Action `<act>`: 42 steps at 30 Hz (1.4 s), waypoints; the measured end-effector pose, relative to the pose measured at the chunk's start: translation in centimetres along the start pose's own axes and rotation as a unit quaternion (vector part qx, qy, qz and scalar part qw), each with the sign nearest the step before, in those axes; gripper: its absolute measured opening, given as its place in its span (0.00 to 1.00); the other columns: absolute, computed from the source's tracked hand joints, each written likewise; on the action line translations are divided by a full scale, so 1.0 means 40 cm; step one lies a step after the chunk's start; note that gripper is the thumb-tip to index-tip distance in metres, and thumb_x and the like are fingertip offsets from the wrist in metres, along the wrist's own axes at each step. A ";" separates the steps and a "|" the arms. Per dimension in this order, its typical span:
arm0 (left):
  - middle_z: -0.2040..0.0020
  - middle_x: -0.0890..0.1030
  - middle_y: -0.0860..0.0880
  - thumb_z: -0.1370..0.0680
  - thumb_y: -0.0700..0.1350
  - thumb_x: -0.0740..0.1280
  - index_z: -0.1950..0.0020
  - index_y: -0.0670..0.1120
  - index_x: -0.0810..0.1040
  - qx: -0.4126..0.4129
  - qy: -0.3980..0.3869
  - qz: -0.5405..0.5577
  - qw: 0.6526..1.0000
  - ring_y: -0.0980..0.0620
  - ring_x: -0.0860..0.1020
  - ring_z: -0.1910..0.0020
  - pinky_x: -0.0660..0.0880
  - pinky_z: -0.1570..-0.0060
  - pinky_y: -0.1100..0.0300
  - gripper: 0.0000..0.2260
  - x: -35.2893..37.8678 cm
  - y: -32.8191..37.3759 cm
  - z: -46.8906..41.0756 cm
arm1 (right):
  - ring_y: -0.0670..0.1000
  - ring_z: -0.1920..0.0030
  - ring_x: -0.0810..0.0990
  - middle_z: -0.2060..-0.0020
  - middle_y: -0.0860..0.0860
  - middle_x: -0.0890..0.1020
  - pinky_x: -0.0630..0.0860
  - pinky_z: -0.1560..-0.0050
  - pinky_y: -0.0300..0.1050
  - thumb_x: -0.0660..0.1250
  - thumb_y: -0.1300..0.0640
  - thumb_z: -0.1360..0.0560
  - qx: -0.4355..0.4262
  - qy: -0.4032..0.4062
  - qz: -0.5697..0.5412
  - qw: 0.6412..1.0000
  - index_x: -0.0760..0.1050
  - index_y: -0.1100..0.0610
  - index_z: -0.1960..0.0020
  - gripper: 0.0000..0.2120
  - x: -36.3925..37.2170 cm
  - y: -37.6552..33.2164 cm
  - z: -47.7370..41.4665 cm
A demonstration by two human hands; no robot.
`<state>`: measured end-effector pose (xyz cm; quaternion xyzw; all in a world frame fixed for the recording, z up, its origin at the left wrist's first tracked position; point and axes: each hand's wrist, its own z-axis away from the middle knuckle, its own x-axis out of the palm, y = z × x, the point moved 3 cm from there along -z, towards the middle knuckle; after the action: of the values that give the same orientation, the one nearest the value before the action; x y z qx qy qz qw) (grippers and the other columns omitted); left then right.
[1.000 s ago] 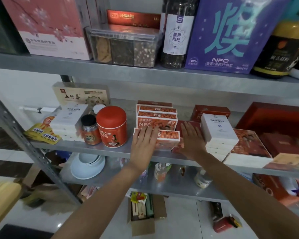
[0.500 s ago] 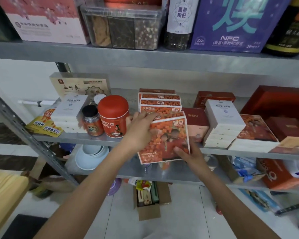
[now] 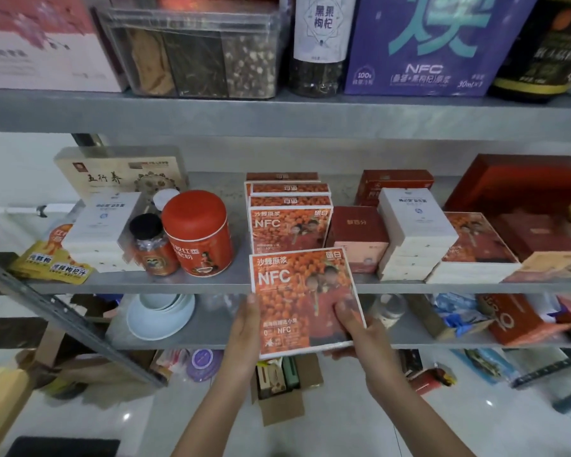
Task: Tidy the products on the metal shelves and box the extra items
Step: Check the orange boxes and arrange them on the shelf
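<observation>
I hold a flat orange NFC box (image 3: pixel 297 291) face up in front of the middle metal shelf (image 3: pixel 139 285), clear of its edge. My left hand (image 3: pixel 244 331) grips the box's lower left side and my right hand (image 3: pixel 363 338) grips its lower right corner, thumb on the printed face. Behind it, a stack of matching orange NFC boxes (image 3: pixel 289 222) stands on the middle shelf. An open cardboard box (image 3: pixel 284 400) with several items inside sits on the floor below my hands.
Left of the stack stand a red canister (image 3: pixel 197 235), a small dark-lidded jar (image 3: pixel 150 249) and white boxes (image 3: pixel 103 225). Right are dark red boxes (image 3: pixel 360 239), white boxes (image 3: pixel 412 232) and a large red case (image 3: pixel 521 186). White bowls (image 3: pixel 160 315) sit on the lower shelf.
The orange box has come off the front of the stack and out past the shelf edge. Both hands shifted from its top to its lower corners.
</observation>
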<state>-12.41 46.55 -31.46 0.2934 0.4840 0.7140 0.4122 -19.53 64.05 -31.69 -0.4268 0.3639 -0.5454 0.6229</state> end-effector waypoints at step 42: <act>0.48 0.80 0.66 0.32 0.45 0.74 0.47 0.60 0.78 0.383 -0.017 -0.228 0.895 0.63 0.77 0.45 0.71 0.45 0.72 0.17 -0.116 0.152 0.102 | 0.33 0.36 0.71 0.38 0.30 0.73 0.72 0.43 0.28 0.77 0.60 0.31 -0.322 -0.236 0.384 0.832 0.64 0.32 0.34 0.36 -0.065 -0.141 0.096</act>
<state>-8.65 43.18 -24.41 0.3225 0.7665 0.3549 0.4273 -18.44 66.91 -25.04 -0.5452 0.4953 0.0034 0.6763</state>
